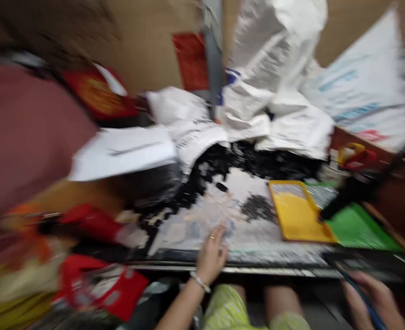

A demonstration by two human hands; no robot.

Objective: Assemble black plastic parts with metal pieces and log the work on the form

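Note:
My left hand (212, 254), with a ring and a pale bracelet, reaches over the front edge of the worktop (257, 236). Its fingers are apart and lightly bent near the pale printed surface, with nothing visible in them. At the lower right, my right hand (377, 298) is closed around a slim blue tool (357, 288) with a narrow tip; blur hides its exact kind. Small black pieces (188, 188) lie heaped along the back and left of the worktop. A little pile of dark grey small parts (257, 207) sits beside the yellow tray (293, 215).
A green tray (363, 227) lies right of the yellow one, with a black tool (350, 195) across them. White sacks (274, 91) stand behind the black pieces. White papers (127, 153) rest at the left. Yellow-and-red handles (357, 156) stick up at the right. A red bag (102, 284) hangs low left.

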